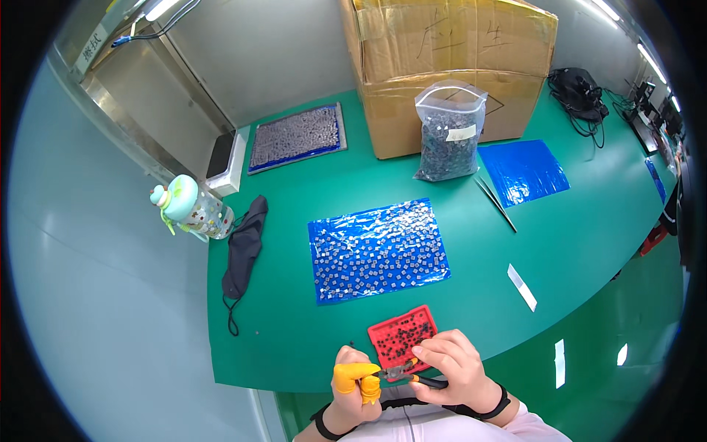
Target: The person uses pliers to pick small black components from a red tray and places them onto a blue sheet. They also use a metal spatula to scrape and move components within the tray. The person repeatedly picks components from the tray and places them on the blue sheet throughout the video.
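My left hand wears yellow finger cots and pinches something tiny at its fingertips, too small to make out. My right hand grips small pliers with black handles, their tip pointing left at the left fingertips. Both hands hover over the near table edge. Just beyond them lies a small red tray dotted with small dark parts. Farther back a blue tray holds several rows of small grey square parts.
A green mat covers the table. At the back stand a cardboard box, a clear bag of dark parts, an empty blue tray, a filled tray. Tweezers, a black face mask, a bottle lie around.
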`<action>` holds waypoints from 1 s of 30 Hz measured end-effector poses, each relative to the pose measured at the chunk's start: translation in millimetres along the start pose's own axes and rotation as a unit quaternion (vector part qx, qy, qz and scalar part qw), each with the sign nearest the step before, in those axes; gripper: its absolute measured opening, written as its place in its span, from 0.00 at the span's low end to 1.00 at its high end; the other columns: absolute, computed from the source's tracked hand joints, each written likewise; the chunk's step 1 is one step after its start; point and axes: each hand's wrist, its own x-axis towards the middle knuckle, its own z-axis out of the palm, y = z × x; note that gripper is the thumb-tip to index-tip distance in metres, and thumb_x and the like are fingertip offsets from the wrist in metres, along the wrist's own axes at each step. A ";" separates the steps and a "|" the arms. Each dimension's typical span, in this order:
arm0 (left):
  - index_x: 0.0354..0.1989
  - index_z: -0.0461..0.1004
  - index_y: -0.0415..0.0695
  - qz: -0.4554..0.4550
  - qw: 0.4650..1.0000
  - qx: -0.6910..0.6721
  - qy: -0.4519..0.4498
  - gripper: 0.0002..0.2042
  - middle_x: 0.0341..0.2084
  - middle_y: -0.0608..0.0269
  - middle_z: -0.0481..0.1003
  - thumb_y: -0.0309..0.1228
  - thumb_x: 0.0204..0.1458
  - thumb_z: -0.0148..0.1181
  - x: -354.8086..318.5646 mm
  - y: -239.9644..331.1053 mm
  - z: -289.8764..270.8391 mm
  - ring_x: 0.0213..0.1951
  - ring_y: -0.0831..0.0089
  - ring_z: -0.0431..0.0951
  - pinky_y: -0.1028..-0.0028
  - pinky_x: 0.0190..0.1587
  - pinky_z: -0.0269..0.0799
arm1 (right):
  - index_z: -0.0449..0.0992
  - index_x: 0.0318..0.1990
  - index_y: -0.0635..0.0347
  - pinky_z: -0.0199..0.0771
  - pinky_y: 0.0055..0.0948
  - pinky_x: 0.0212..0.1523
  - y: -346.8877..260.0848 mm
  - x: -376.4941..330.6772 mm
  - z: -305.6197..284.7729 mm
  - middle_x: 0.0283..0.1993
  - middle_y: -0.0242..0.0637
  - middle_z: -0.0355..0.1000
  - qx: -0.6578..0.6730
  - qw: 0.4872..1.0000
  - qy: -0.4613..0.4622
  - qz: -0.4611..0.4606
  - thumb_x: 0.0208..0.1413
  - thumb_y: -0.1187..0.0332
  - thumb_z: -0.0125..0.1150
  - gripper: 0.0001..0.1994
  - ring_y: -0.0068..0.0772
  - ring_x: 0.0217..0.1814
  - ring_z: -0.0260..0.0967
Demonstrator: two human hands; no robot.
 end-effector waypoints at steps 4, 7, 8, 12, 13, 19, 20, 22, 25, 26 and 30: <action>0.33 0.64 0.41 -0.059 0.993 -0.095 -0.033 0.06 0.24 0.61 0.65 0.25 0.46 0.49 1.8 0.4 -1.3 0.25 0.66 0.62 0.70 0.33 0.60 | 0.76 0.46 0.61 0.69 0.33 0.34 0.4 2.2 -4.2 0.40 0.36 0.74 -0.050 0.998 0.005 -0.024 0.36 0.62 0.72 0.26 0.38 0.37 0.69; 0.32 0.65 0.39 -0.149 0.973 -0.169 -0.058 0.05 0.24 0.59 0.66 0.23 0.48 0.45 3.9 7.5 -3.2 0.25 0.66 0.63 0.70 0.34 0.61 | 0.76 0.46 0.61 0.66 0.33 0.32 3.0 1.3 -4.2 0.39 0.34 0.73 -0.070 0.997 0.014 -0.038 0.37 0.61 0.72 0.26 0.38 0.36 0.68; 0.32 0.65 0.39 -0.182 0.962 -0.194 -0.062 0.04 0.24 0.60 0.66 0.23 0.50 0.44 4.1 8.7 -3.5 0.25 0.68 0.64 0.71 0.34 0.61 | 0.76 0.46 0.61 0.65 0.33 0.31 3.4 0.9 -4.3 0.39 0.34 0.73 -0.075 0.996 0.014 -0.041 0.37 0.60 0.72 0.26 0.38 0.36 0.68; 0.32 0.66 0.39 -0.214 0.931 -0.272 -0.113 0.08 0.24 0.62 0.67 0.30 0.60 0.44 4.0 3.3 -9.0 0.25 0.73 0.65 0.74 0.32 0.61 | 0.76 0.46 0.60 0.63 0.33 0.30 4.7 -0.6 -4.0 0.39 0.34 0.73 -0.090 0.994 0.020 -0.053 0.37 0.60 0.72 0.26 0.37 0.35 0.67; 0.32 0.66 0.39 -0.230 0.924 -0.282 -0.115 0.10 0.24 0.63 0.67 0.32 0.61 0.45 4.8 4.5 -9.3 0.25 0.75 0.65 0.75 0.32 0.61 | 0.75 0.46 0.60 0.63 0.33 0.29 5.1 -0.6 -3.6 0.39 0.34 0.73 -0.093 0.994 0.022 -0.056 0.37 0.60 0.72 0.26 0.37 0.35 0.67; 0.37 0.71 0.40 -0.290 0.926 -0.240 -0.017 0.13 0.27 0.65 0.71 0.38 0.63 0.50 14.7 18.0 -5.7 0.27 0.80 0.68 0.80 0.31 0.63 | 0.76 0.45 0.60 0.68 0.34 0.33 8.1 -2.2 -1.9 0.40 0.36 0.74 -0.054 0.998 0.042 -0.009 0.36 0.62 0.72 0.25 0.39 0.36 0.69; 0.37 0.72 0.40 -0.282 0.929 -0.240 0.023 0.12 0.28 0.64 0.73 0.37 0.63 0.50 17.9 20.5 -2.6 0.27 0.80 0.69 0.80 0.31 0.64 | 0.76 0.45 0.60 0.69 0.35 0.34 7.9 -2.8 -2.1 0.40 0.37 0.74 -0.032 0.999 0.040 0.004 0.36 0.63 0.72 0.25 0.40 0.37 0.70; 0.38 0.75 0.40 -0.218 0.940 -0.257 0.052 0.05 0.35 0.57 0.77 0.26 0.56 0.60 16.7 16.9 -2.5 0.33 0.75 0.76 0.79 0.32 0.71 | 0.75 0.44 0.61 0.72 0.36 0.37 7.5 -4.1 -3.0 0.41 0.39 0.74 0.011 0.999 0.035 0.030 0.36 0.65 0.72 0.24 0.42 0.38 0.71; 0.40 0.77 0.37 -0.156 0.968 -0.196 0.015 0.14 0.38 0.52 0.80 0.14 0.43 0.66 12.0 14.5 -12.6 0.38 0.70 0.80 0.78 0.36 0.75 | 0.75 0.44 0.62 0.74 0.36 0.39 6.5 -3.1 -5.2 0.40 0.41 0.75 0.045 0.997 0.027 0.050 0.35 0.66 0.73 0.24 0.43 0.38 0.73; 0.39 0.77 0.36 -0.153 0.975 -0.163 -0.003 0.13 0.37 0.53 0.80 0.14 0.42 0.66 12.0 14.9 -15.6 0.36 0.70 0.80 0.78 0.36 0.75 | 0.75 0.44 0.62 0.74 0.36 0.39 5.4 -2.6 -5.5 0.40 0.41 0.75 0.054 0.997 0.022 0.048 0.35 0.66 0.73 0.24 0.43 0.38 0.73; 0.36 0.79 0.35 -0.138 0.985 -0.100 -0.027 0.13 0.33 0.56 0.81 0.11 0.39 0.61 15.0 18.9 -19.8 0.31 0.69 0.81 0.77 0.35 0.75 | 0.75 0.44 0.62 0.74 0.36 0.38 4.1 0.0 -5.5 0.39 0.41 0.75 0.063 0.997 0.012 0.038 0.35 0.66 0.73 0.24 0.43 0.38 0.72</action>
